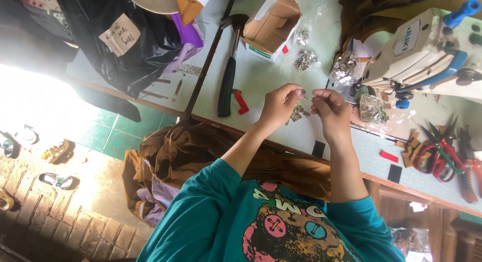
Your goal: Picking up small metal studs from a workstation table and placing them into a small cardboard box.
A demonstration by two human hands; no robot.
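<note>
Hammer (228, 76) lies lengthwise on the table (266, 81), well left of the work. Left hand (278, 107) pinches a small metal piece (303, 92) at its fingertips; right hand (329, 109), fingers closed on another bit, meets it almost tip to tip. More pieces (297, 114) lie just beneath. Scissors (442, 151) sit far right.

A tiny silvery metal clip (306, 96) is pinched at fingertip level above a small pile of clips (298, 114).
</note>
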